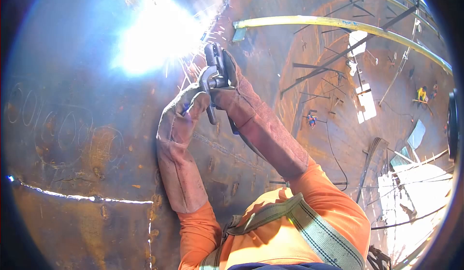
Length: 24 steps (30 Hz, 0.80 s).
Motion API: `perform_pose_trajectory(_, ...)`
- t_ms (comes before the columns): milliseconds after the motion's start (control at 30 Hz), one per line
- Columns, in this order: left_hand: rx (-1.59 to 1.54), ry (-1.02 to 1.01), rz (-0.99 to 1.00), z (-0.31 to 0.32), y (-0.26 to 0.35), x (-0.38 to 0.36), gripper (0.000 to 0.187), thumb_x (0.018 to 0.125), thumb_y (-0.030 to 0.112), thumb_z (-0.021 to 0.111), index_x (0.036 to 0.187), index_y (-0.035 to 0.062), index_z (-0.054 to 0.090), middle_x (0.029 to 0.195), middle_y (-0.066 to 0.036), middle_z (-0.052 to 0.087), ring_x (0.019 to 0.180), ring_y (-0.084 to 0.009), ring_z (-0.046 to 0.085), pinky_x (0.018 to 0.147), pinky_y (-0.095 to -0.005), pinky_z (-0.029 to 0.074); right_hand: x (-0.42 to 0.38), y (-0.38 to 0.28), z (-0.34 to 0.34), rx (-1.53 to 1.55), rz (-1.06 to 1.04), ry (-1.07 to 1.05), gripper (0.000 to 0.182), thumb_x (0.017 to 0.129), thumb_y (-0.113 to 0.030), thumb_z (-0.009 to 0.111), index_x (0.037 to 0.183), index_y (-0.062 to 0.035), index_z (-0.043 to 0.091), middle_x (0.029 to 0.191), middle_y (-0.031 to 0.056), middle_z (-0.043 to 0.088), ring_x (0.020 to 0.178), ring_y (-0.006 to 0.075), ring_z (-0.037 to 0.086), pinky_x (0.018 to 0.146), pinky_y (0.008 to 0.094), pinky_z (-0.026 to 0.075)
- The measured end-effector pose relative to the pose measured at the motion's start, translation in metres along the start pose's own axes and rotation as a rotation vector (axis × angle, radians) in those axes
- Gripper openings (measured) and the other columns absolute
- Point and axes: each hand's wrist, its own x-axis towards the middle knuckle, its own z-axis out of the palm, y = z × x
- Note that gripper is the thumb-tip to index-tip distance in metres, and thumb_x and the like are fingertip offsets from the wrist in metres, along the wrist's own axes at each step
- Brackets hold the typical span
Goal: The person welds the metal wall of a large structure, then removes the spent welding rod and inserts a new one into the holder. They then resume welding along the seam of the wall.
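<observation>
We are gripping a black, hook-sided handheld tool between our left hand and right hand, both curling round it in pinkish-brown leather gauntlets. Its long axis is running near-vertical, blocky head pointing up beside a white glare. Pale looping scrawl, hardly legible, is marking the rust-brown metal wall.

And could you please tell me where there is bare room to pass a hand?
Bare steel plate lies between the chalk marks and the left gauntlet, and below the bright seam. It is crowded around the dark tool, with left hand, right hand, sparks and glare close together.
</observation>
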Motion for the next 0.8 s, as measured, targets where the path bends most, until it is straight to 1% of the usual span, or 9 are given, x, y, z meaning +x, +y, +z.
perform_pose_trajectory(33,0.111,-0.134,0.089,-0.013,0.015,0.008,0.041,0.11,0.042,0.078,0.133,0.0084,0.082,0.111,-0.01,0.087,0.1,-0.0175,0.081,0.085,-0.0353,0.061,-0.001,0.005,0.001,0.0,-0.001,-0.001,0.097,0.077,-0.015,0.102,0.161,-0.0056,0.053,0.135,0.0066,0.072,0.12,0.0159,0.07,0.107,0.0323,0.058)
perform_pose_trajectory(133,-0.067,-0.048,-0.035,-0.004,0.012,0.0,0.039,0.111,0.039,0.077,0.132,0.007,0.082,0.107,-0.009,0.086,0.095,-0.0157,0.078,0.084,-0.0353,0.061,-0.006,0.008,0.005,-0.27,-0.21,0.014,0.019,0.116,-0.016,0.062,0.133,-0.0082,0.065,0.115,0.0074,0.069,0.1,0.0207,0.073,0.085,0.0348,0.067)
perform_pose_trajectory(233,-0.264,-0.102,-0.054,0.0,-0.004,0.006,0.037,0.111,0.036,0.076,0.132,0.0059,0.082,0.104,-0.009,0.085,0.093,-0.0137,0.076,0.084,-0.0349,0.06,-0.013,-0.021,0.015,0.179,0.023,0.129,0.027,0.115,-0.02,0.066,0.139,-0.0086,0.063,0.124,0.0075,0.068,0.107,0.0218,0.073,0.091,0.0369,0.067)
perform_pose_trajectory(300,-0.173,-0.099,-0.036,-0.002,0.002,0.008,0.036,0.111,0.032,0.075,0.131,0.0041,0.081,0.104,-0.01,0.085,0.092,-0.0145,0.075,0.084,-0.0352,0.06,-0.017,-0.009,0.021,-0.364,-0.437,0.233,0.051,0.113,-0.038,0.068,0.152,-0.0066,0.06,0.145,0.0114,0.069,0.127,0.0303,0.073,0.105,0.0441,0.065)
perform_pose_trajectory(500,0.001,-0.171,-0.192,-0.01,0.011,0.008,0.042,0.113,0.032,0.075,0.14,0.0004,0.077,0.12,-0.005,0.082,0.11,-0.0143,0.074,0.099,-0.0324,0.059,-0.009,-0.009,0.021,-0.41,-0.428,0.174,0.037,0.113,-0.034,0.067,0.138,-0.007,0.067,0.131,0.0133,0.07,0.115,0.03,0.074,0.099,0.0543,0.066)
perform_pose_trajectory(533,-0.112,-0.162,-0.106,-0.007,-0.012,0.011,0.043,0.111,0.034,0.076,0.139,0.0012,0.079,0.119,-0.006,0.082,0.112,-0.0145,0.074,0.1,-0.0325,0.058,-0.02,-0.059,0.014,-0.078,-0.091,0.062,0.048,0.112,-0.037,0.068,0.15,-0.0079,0.063,0.147,0.0132,0.068,0.125,0.0278,0.072,0.104,0.0492,0.065)
perform_pose_trajectory(667,-0.286,-0.054,-0.084,0.0,0.008,0.002,0.043,0.11,0.041,0.076,0.133,0.0042,0.082,0.115,-0.007,0.083,0.112,-0.0157,0.073,0.099,-0.0337,0.057,-0.031,-0.056,0.019,0.072,-0.085,0.125,0.069,0.109,-0.04,0.072,0.166,-0.0068,0.049,0.158,0.0149,0.062,0.134,0.0291,0.067,0.113,0.0469,0.061)
perform_pose_trajectory(700,0.049,-0.095,0.023,-0.008,0.002,0.01,0.042,0.112,0.044,0.072,0.126,0.0055,0.084,0.113,-0.007,0.083,0.109,-0.0164,0.073,0.096,-0.0355,0.056,-0.031,-0.054,0.02,0.124,-0.085,0.146,0.077,0.109,-0.041,0.073,0.171,-0.0064,0.044,0.161,0.0155,0.06,0.137,0.0296,0.065,0.116,0.0461,0.06)
perform_pose_trajectory(800,0.016,-0.081,0.075,-0.004,-0.016,0.013,0.041,0.113,0.043,0.07,0.121,0.0053,0.084,0.108,-0.007,0.083,0.103,-0.0168,0.073,0.091,-0.0359,0.057,0.002,0.02,0.031,0.911,-0.098,-0.002,0.09,0.098,-0.041,0.086,0.171,-0.0058,0.045,0.154,0.0145,0.064,0.134,0.0303,0.066,0.116,0.0441,0.057)
